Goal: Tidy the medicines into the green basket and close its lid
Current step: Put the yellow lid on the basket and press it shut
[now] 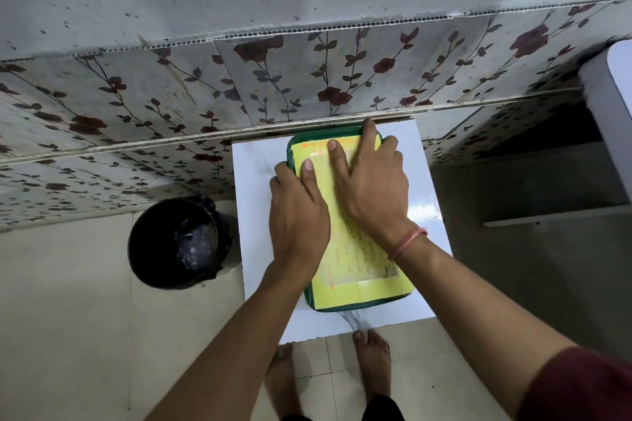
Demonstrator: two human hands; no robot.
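Observation:
The green basket (359,306) stands on a small white table (257,188), its long side running away from me. Its lid (363,272), covered by a yellow printed sheet, lies flat on top of it. My left hand (297,215) is at the basket's left edge, thumb on the lid and fingers curled down over the rim. My right hand (373,188) lies flat on the far half of the lid with its fingers spread, and a pink band circles the wrist. No medicines are visible; the basket's inside is hidden.
A black bin (173,243) with a dark liner stands on the tiled floor left of the table. A flowered wall panel (307,79) runs just behind the table. White furniture (612,120) stands at the right. My bare feet (372,362) are at the table's near edge.

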